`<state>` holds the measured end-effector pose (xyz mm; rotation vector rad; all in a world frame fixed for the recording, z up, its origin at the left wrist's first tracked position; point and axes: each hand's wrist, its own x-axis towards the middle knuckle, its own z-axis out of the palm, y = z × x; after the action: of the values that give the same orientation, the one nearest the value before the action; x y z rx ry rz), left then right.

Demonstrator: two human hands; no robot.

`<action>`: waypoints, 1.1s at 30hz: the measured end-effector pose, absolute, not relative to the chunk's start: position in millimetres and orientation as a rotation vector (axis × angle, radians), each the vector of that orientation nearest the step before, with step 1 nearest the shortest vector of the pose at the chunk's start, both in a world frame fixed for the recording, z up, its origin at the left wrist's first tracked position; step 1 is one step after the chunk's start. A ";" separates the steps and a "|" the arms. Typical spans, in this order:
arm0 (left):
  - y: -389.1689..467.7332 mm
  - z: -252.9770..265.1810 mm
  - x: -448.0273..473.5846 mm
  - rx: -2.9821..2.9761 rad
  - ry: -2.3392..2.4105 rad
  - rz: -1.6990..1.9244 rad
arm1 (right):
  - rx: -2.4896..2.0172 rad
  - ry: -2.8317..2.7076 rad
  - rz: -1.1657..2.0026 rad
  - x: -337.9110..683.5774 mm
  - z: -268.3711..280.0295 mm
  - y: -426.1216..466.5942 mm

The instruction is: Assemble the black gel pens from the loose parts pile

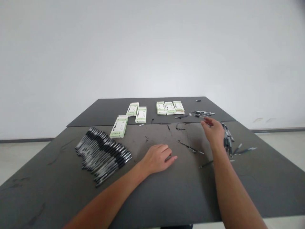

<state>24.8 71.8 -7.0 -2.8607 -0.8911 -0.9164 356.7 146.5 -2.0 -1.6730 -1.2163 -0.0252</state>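
Note:
My left hand (pixel 159 159) rests on the dark table with loosely bent fingers and the thumb held apart; it holds nothing that I can see. To its left lies a broad row of black and clear gel pens (pixel 103 152), side by side at a slant. My right hand (pixel 213 131) hovers at the right, its thumb and fingers curved with a gap between them. Just beyond its fingertips are a few loose pens (pixel 203 113). A heap of pens (pixel 228 140) is partly hidden behind this hand and wrist. Between the hands lie two crossed pens (pixel 191 147).
Three white and green boxes (pixel 119 126) stand at the left back, and three more boxes (pixel 170 108) sit together at the centre back. Small black caps and pen parts (pixel 180 128) are scattered mid-table. A seam crosses the table (pixel 162 197). A white wall (pixel 152 47) rises behind.

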 end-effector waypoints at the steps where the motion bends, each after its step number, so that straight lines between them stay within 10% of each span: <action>1: 72.0 -8.9 22.0 -2.863 -0.892 -0.944 | -1.701 -1.256 -0.028 360.4 -1.8 148.9; 33: 76.5 -11.2 27.2 -2.904 -0.805 -1.049 | -1.957 -1.359 -0.173 508.0 81.9 153.8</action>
<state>27.2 76.5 -11.2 -2.9043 -0.8054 -1.0485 508.0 153.8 81.9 -1.9571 -1.3593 -0.1729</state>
